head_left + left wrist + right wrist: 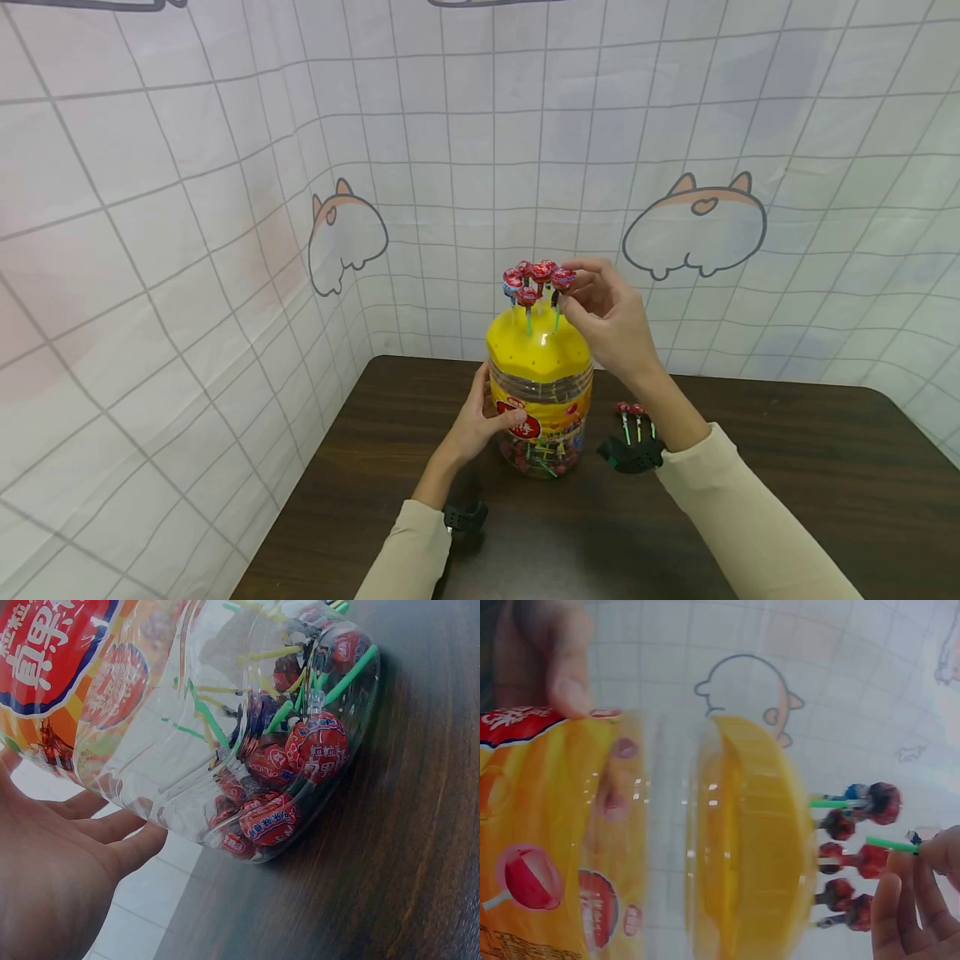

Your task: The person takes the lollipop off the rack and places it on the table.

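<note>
A large clear plastic jar with a yellow label stands upright on the table. My left hand grips its left side, thumb across the front of the label and fingers round the side. Several wrapped lollipops lie inside at the bottom. On top is a yellow lid with small holes, and a cluster of red and blue lollipops stands up from it. My right hand pinches a red-wrapped lollipop by its head, above the lid. Its green stick points down, the end just off the lid in the right wrist view.
More red lollipops with coloured sticks lie on the dark wooden table, right of the jar and partly behind the right wrist strap. A white gridded curtain with cartoon animals hangs behind the table and to its left.
</note>
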A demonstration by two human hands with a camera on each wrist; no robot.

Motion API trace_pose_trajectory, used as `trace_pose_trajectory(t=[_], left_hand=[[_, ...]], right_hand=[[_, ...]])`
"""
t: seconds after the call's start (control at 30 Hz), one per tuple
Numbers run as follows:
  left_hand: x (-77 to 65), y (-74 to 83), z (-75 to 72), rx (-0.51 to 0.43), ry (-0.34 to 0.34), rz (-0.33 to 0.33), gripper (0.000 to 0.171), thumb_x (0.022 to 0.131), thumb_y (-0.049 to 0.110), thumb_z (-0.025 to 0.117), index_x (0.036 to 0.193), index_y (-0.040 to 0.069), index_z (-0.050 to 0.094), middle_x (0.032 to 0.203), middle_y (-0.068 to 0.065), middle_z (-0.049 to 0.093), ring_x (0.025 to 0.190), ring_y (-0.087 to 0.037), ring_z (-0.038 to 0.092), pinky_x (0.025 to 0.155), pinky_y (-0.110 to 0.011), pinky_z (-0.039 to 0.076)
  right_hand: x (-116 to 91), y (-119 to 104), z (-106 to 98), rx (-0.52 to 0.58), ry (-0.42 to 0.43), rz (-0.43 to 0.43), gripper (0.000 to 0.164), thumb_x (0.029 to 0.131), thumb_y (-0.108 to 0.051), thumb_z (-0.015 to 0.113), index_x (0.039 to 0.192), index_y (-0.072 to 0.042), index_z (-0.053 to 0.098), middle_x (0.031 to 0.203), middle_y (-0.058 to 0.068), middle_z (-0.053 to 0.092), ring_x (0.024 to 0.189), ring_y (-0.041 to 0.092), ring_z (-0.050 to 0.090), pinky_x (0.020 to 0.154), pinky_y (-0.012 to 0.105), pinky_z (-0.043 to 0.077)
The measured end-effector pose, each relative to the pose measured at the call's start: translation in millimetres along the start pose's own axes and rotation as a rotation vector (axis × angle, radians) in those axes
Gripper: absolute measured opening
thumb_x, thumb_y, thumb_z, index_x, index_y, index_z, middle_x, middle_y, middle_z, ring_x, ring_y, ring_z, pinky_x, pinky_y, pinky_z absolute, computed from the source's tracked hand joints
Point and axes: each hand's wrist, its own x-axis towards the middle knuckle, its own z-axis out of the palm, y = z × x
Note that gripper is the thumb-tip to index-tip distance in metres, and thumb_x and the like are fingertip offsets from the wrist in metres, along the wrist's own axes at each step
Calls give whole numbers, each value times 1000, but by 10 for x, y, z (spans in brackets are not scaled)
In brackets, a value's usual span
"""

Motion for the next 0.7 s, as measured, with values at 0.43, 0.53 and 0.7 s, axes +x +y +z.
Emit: trace_pose_trajectory(t=[0.43, 0.53, 0.7], left_hand=[[-2, 11, -2, 15, 10, -6, 93, 92, 44, 75, 159, 44, 12, 149, -11, 41, 130, -31, 56, 103, -47, 54], [-3, 11, -3, 13, 7, -6, 93, 92, 42, 75, 159, 44, 11, 149, -10, 42, 130, -30, 56, 104, -47, 54], [-4, 15, -5, 5, 2, 1, 93, 93, 39, 75, 160, 43, 11, 152, -11, 40, 132, -31, 55, 104, -48, 53]], right_hand=[[-342, 93, -213, 69, 35, 76, 39, 94, 6, 64, 132, -2, 60, 102, 0, 66, 81, 14, 65, 76, 20, 58], [-486, 175, -269, 92, 57, 116, 37, 95, 6, 63, 131, 1, 58, 104, -1, 65, 84, 13, 66, 75, 21, 59], [-727, 359, -350, 113, 102, 180, 35, 94, 8, 63, 128, 4, 58, 103, -1, 65, 83, 12, 66, 70, 22, 60]])
